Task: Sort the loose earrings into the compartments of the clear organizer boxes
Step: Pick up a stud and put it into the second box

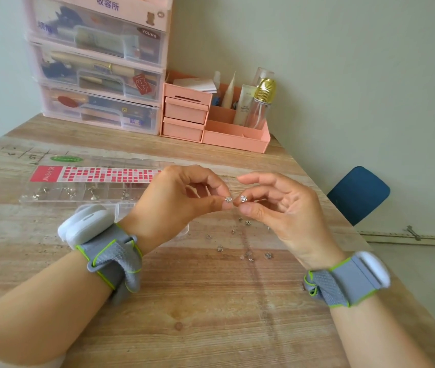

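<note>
Both wrists wear grey straps. Left hand (184,197) pinches one stud (228,199), right hand (274,205) pinches another (243,198), fingers narrow, above the loose earrings (248,254) on the tabletop (211,314). Compare them closely; if matched, drop both into one free compartment of the organizer (83,192).

Soft, even daylight, no glare.
I see faint shadows on the surface (211,301); wide-angle bending at the frame edges, slight blur throughout.
</note>
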